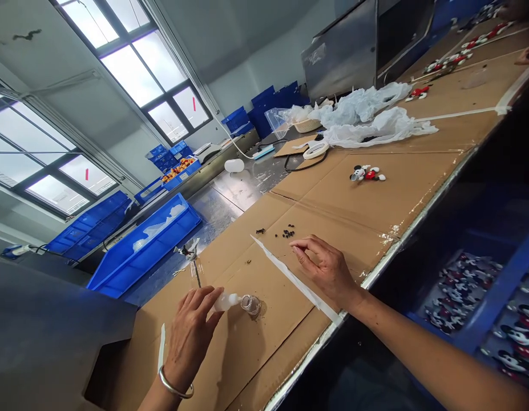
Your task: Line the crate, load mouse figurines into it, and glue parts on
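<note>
My left hand (193, 328) is closed around a small translucent white squeeze bottle (223, 302), which lies tilted in the fingers. The bottle's cap end points right, at a small clear glass jar (250, 305) on the cardboard; I cannot tell whether they touch. My right hand (324, 265) hovers over the cardboard with thumb and forefinger brought together in a pinch. Whatever may be between those fingertips is too small to see. Just beyond them lies a loose group of tiny black pieces (289, 231). A small black cluster (260, 231) rests to their left.
Cardboard (281, 337) covers the bench, with white tape (290, 277) across it. A red, black and white mouse figurine (367, 173) lies farther back. Behind are a tape roll (315, 149), plastic bags (375, 128) and a blue bin (148, 245). Many figurines fill a crate (456, 294) below right.
</note>
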Available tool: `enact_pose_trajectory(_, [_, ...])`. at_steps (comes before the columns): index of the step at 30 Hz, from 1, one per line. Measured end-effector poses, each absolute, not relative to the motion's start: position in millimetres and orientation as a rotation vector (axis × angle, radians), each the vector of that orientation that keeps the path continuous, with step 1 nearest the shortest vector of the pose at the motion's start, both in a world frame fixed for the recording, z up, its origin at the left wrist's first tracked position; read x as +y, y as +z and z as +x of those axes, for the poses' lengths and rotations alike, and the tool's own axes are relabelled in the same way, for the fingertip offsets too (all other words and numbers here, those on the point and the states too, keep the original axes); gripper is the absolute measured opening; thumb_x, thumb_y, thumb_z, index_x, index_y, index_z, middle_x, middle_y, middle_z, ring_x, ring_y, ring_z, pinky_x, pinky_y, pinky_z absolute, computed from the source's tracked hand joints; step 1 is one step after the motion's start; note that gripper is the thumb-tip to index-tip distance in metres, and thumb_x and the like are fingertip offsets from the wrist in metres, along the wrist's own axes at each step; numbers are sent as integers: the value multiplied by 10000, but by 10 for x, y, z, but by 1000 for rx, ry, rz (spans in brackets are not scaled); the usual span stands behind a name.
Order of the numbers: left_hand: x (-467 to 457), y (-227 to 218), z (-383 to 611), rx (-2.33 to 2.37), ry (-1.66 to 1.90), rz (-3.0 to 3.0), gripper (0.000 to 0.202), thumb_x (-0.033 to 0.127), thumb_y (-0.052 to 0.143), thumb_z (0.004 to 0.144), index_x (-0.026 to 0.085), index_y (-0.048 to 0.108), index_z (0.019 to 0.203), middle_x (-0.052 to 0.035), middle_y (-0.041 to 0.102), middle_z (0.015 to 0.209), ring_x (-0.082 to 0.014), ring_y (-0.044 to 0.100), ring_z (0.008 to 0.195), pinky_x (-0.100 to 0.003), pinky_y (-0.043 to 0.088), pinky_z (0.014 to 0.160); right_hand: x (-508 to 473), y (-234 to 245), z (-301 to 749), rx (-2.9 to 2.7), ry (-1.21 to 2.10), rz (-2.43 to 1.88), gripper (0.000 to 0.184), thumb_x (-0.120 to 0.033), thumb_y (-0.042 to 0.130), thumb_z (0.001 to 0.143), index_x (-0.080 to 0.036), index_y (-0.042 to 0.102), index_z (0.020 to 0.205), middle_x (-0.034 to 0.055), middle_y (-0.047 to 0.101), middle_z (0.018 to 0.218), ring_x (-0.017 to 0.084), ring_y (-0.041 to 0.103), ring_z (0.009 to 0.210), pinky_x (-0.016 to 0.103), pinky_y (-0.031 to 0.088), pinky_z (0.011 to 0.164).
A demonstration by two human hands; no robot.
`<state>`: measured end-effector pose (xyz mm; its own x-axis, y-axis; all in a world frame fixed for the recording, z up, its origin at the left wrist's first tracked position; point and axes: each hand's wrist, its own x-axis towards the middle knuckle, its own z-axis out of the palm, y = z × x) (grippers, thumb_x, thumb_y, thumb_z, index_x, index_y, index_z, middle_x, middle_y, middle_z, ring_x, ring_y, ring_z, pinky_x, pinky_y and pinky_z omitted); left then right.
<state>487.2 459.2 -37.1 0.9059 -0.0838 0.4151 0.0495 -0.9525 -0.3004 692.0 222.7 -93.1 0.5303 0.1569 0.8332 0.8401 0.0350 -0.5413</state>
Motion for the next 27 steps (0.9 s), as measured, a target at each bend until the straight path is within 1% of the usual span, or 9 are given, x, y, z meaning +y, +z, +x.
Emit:
enact_pose_trajectory(3, [4596, -408, 4861, 54, -652, -2759, 458, 163, 708, 812, 264, 522, 1218, -7, 587, 1100, -195, 531, 974, -346, 440, 830, 2226, -924, 6921, -917, -663, -1473, 114, -108, 531, 964, -201, 591, 988, 7, 619, 887, 148, 588, 800, 288, 470, 774])
enact_pose_trajectory(9, [4544, -386, 4817, 55, -598, -2728, 473, 76, 674, 812, 243, 530, 1230, -31, 566, 1124, -221, 497, 1023, -375, 415, 872, 2232, -928, 6918, -916, -656, -1478, 113, -114, 523, 968, -201, 594, 984, 15, 622, 892, 151, 585, 795, 296, 474, 771])
enact_pose_trajectory(16, [4476, -272, 4841, 57, -557, -2685, 425, 93, 596, 878, 232, 509, 1270, -37, 551, 1154, -222, 467, 1106, -384, 399, 948, 2221, -914, 6917, -916, -658, -1477, 116, -123, 510, 971, -199, 595, 988, 22, 626, 883, 157, 591, 789, 306, 482, 771])
enact_pose_trajectory(23, [4460, -261, 4816, 84, -541, -2660, 406, 115, 570, 902, 226, 496, 1285, -35, 557, 1159, -225, 461, 1120, -393, 400, 942, 2216, -908, 6910, -921, -665, -1480, 110, -129, 512, 968, -201, 594, 980, 16, 624, 884, 159, 595, 789, 299, 485, 761])
enact_pose_trajectory(27, [4446, -232, 4818, 58, -533, -2659, 431, 108, 585, 890, 232, 490, 1291, -34, 560, 1163, -230, 463, 1117, -398, 399, 935, 2221, -910, 6907, -910, -665, -1491, 109, -144, 505, 969, -203, 597, 975, 22, 631, 878, 168, 605, 784, 305, 493, 758])
